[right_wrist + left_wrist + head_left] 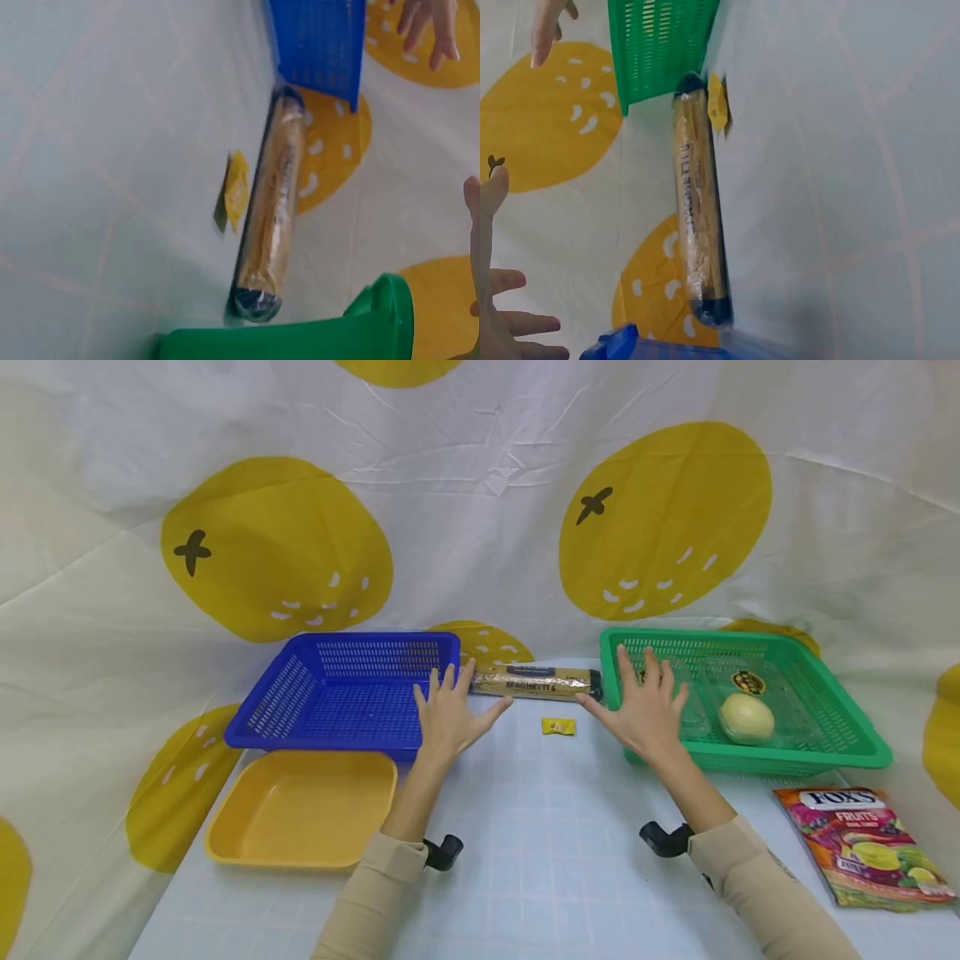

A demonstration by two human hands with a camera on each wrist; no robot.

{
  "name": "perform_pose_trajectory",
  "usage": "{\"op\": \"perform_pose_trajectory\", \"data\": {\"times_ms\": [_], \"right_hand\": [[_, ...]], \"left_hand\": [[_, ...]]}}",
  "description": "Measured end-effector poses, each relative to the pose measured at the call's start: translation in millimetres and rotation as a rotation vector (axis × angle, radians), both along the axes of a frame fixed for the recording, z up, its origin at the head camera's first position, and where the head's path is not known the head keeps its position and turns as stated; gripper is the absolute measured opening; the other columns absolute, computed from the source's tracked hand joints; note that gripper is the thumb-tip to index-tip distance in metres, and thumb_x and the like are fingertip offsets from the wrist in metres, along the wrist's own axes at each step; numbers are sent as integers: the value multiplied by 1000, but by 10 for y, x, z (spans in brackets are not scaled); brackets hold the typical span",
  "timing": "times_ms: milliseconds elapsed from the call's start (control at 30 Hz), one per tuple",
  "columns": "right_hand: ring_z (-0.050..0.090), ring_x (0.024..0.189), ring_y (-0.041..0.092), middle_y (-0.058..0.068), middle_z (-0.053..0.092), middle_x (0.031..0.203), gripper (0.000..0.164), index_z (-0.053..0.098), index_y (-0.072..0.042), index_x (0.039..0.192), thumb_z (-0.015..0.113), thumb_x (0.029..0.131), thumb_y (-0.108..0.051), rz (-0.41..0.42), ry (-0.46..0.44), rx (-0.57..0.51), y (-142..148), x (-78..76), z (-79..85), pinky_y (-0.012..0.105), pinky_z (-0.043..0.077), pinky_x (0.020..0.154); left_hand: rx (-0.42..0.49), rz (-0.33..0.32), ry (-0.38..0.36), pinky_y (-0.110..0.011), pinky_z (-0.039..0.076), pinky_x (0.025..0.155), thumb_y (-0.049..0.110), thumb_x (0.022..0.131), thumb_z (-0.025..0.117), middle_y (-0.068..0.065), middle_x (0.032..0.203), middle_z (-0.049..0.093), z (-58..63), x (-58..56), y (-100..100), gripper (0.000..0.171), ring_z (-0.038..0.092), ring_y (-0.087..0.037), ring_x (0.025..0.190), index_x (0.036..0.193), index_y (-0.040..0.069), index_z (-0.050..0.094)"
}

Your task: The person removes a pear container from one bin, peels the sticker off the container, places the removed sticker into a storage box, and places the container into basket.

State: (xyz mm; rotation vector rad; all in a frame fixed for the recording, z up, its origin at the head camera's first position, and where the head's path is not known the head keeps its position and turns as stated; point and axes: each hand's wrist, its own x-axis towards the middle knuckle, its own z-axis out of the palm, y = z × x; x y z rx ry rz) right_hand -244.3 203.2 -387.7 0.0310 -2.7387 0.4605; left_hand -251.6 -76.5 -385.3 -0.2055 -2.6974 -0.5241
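Observation:
My left hand is held with fingers spread, near the right side of the blue basket. My right hand, fingers also spread, overlaps the left side of the green basket in the head view. Neither hand holds anything. Between them, at the back, lies a pack of spaghetti, seen lengthwise in the left wrist view and the right wrist view. A small yellow wrapped candy lies just in front of the pack. Inside the green basket are clear plastic boxes and a pale round item.
A yellow tray stands at the left, in front of the blue basket. A Fox's Fruits candy bag lies at the right, in front of the green basket. A white curtain with yellow fruit prints hangs behind the table.

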Motion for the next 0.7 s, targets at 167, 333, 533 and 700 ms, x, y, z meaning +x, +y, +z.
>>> {"op": "perform_pose_trajectory", "data": {"times_ms": [167,333,533,700], "right_hand": [[20,128,57,29,15,150,97,7,-19,153,47,82,-71,44,-62,-92,286,-6,22,74,19,92],[18,129,58,35,14,147,94,3,-11,152,56,87,-54,148,-143,-276,644,-26,50,75,20,93],[29,124,57,39,23,142,90,2,-2,150,56,91,-45,139,-183,-414,1022,-53,35,69,31,93],[30,123,58,40,25,141,90,3,-1,150,55,91,-45,122,-250,-472,1230,-96,31,67,34,93]], "left_hand": [[112,-99,59,-34,48,53,64,80,57,-13,86,67,-29,-3,97,75,57,-22,64,135,13,51],[207,-178,53,-24,37,43,57,82,61,-11,70,63,-37,-4,262,68,51,-17,54,131,10,54],[372,-351,-68,-29,53,65,44,88,62,-13,112,66,-56,-58,504,60,65,-23,85,134,7,51],[623,-493,-230,-30,53,76,28,89,64,-17,112,64,-114,-126,692,52,65,-27,91,134,6,50]]}}
